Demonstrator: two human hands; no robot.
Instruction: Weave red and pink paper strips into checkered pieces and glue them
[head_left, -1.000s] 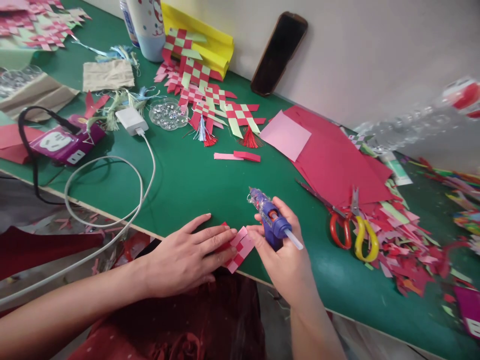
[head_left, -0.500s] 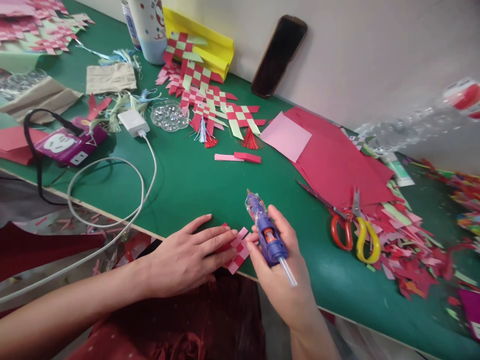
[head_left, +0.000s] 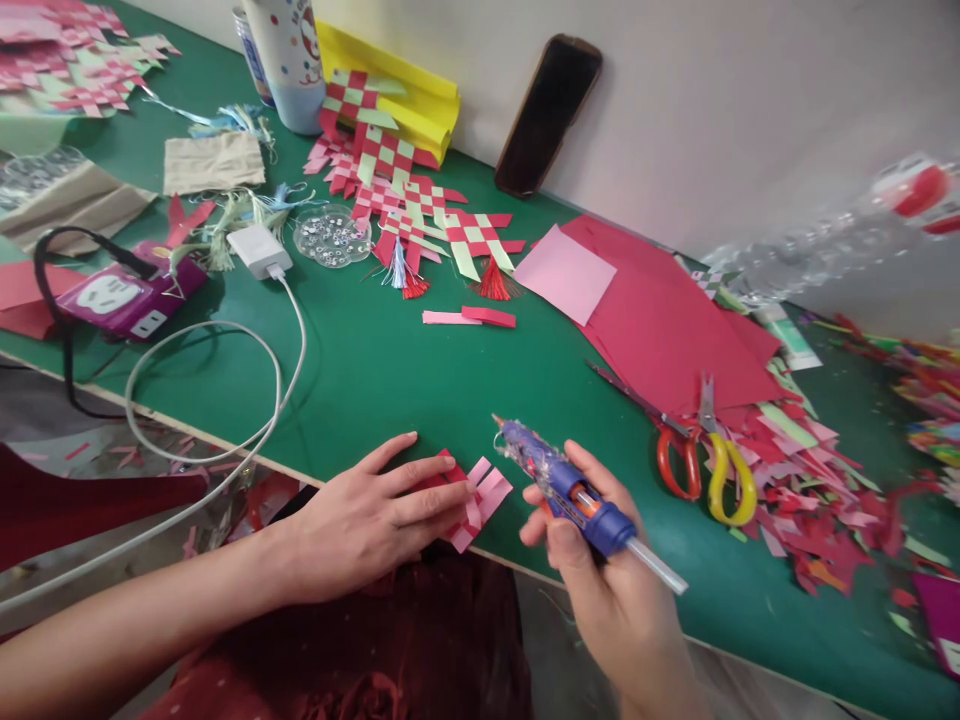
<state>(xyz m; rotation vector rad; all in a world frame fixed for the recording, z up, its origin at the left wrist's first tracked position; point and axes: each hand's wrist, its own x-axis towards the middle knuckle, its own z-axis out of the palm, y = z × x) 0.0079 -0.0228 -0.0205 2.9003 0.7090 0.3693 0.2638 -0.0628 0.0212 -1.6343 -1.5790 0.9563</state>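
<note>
My left hand (head_left: 375, 525) lies flat with its fingers spread, the fingertips pressing on a woven red and pink paper piece (head_left: 491, 490) at the table's front edge. Part of that piece is hidden under the fingers. In my right hand (head_left: 626, 600) is a blue-purple hot glue gun (head_left: 559, 475), fingers wrapped round its body. Its nozzle points up and left, above the table and apart from the paper; a clear glue stick (head_left: 658, 566) sticks out at the back. Farther off lie two short paper strips, a pink one (head_left: 451, 318) and a red one (head_left: 491, 317).
Scissors (head_left: 706, 470) and paper scraps (head_left: 817, 500) lie to the right, beside red paper sheets (head_left: 667, 320). At the back are woven paper fish (head_left: 480, 235), a dish of beads (head_left: 332, 236), a phone (head_left: 549, 115) and a cup (head_left: 289, 70). A white cable (head_left: 304, 340) loops at the left.
The glue gun in my right hand has moved right and toward me, away from the woven paper, and has tilted. Pink strips on the piece now show more plainly. My left hand has stayed put.
</note>
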